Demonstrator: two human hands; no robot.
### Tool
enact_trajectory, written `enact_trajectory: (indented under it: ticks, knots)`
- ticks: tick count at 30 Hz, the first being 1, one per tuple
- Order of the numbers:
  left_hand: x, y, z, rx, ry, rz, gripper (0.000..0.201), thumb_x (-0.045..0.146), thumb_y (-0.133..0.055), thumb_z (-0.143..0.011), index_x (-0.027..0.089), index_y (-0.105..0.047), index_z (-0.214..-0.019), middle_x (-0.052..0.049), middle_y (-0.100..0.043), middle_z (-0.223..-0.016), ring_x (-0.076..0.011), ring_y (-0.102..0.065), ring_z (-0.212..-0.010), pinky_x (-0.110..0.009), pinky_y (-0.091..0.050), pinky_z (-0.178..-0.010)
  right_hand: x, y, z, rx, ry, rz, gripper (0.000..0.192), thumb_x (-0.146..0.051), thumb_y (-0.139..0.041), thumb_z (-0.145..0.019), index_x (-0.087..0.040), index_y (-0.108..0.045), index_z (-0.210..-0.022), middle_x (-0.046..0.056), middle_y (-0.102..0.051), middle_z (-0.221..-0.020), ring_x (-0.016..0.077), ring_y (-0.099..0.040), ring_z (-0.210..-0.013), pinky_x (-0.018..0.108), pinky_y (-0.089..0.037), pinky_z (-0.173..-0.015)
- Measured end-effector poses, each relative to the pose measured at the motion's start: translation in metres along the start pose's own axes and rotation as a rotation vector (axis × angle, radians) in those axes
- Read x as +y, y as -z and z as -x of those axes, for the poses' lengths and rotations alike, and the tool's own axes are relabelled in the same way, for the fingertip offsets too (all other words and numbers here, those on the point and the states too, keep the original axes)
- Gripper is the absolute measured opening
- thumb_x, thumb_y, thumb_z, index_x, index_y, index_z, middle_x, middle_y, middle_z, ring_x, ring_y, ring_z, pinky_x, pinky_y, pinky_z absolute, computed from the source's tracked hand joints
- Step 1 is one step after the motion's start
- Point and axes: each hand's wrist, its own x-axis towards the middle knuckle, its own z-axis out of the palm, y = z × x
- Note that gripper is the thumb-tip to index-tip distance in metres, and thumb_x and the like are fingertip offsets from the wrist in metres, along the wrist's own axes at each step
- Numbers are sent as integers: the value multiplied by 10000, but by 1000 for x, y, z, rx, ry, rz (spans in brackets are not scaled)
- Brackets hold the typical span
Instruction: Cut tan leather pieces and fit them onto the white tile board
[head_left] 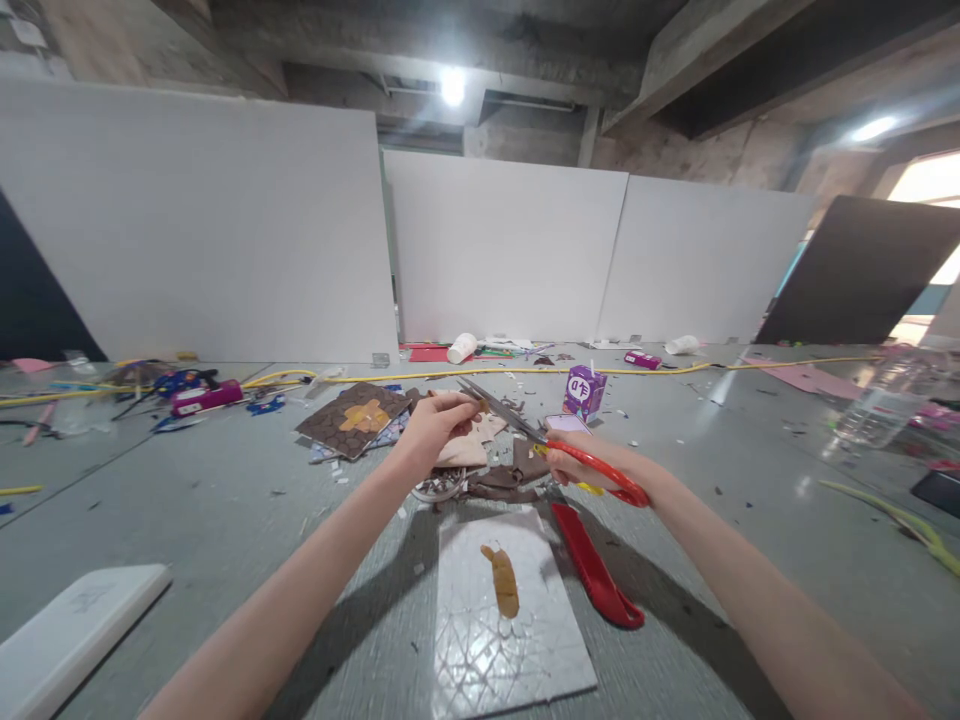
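Note:
My left hand (446, 418) is closed in a pinch at a small brown scrap (483, 406), with its fingertips close to the scissor blades. My right hand (568, 458) grips scissors (600, 462) with red-orange handles; the two blades point up and to the left, slightly apart, beside the scrap. Below both hands lies a white patterned square board (517, 660) with an ochre, elongated cut-out (505, 582) on it. A red utility knife (592, 565) rests to the right of that board. Brown scraps (510, 480) are heaped beneath my hands, partly hidden by them.
A brown patterned square (330, 425) with an ochre flower shape sits left of the heap. Beyond stands a purple drink carton (584, 391) with a straw. A yellow cable (480, 375) crosses behind. A white box (82, 630) is at lower left, a plastic bottle (889, 395) at right.

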Motion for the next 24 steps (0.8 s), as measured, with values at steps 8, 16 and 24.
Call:
enact_trajectory:
  ticks: [8, 16, 24]
  knots:
    - [1, 6, -2, -31, 27, -31, 151, 245, -661, -547, 112, -630, -613, -6, -545, -557, -59, -423, -493, -190, -303, -471, -5, 4, 1, -32, -50, 53, 289, -389, -309, -789, -185, -402, -608, 4, -486, -600, 101, -425, -498, 247, -357, -492]
    - [-1, 11, -5, -66, 51, -66, 154, 246, -659, -550, 108, -641, -616, -6, -532, -535, -59, -407, -474, -195, -290, -456, 4, 4, 2, -30, -49, 96, 319, -450, -312, -777, -195, -405, -611, 4, -496, -609, 111, -429, -504, 257, -341, -486]
    - [-5, 14, -8, -78, 98, -44, 145, 218, -672, -534, 100, -636, -609, -5, -533, -509, -57, -409, -447, -196, -289, -437, 14, 3, -2, -20, -39, 116, 282, -454, -393, -746, -188, -426, -660, -3, -486, -565, 118, -439, -500, 241, -324, -464]
